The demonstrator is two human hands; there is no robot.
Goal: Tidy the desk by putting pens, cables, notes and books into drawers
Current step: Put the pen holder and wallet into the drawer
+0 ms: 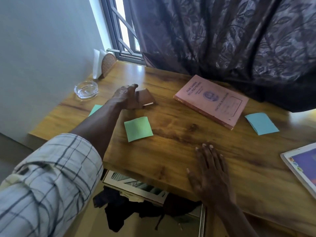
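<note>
My left hand (125, 97) reaches across the wooden desk (179, 134) and grips a small brown notebook (146, 98), which is tilted up off the desk top. My right hand (211, 170) lies flat and open on the desk near its front edge. A pink record book (212, 100) lies at the back right. A green note (138, 128) sits in the middle, a blue note (261, 123) at the right, and another green note (95, 109) is partly hidden behind my left forearm. Under the front edge an open drawer (202, 219) holds a book and dark cables.
A glass ashtray (86, 89) stands at the desk's left edge, with a napkin holder (103, 65) behind it in the corner. A dark curtain (230, 40) hangs over the back right of the desk. A book with a purple cover (302, 166) lies at the right edge.
</note>
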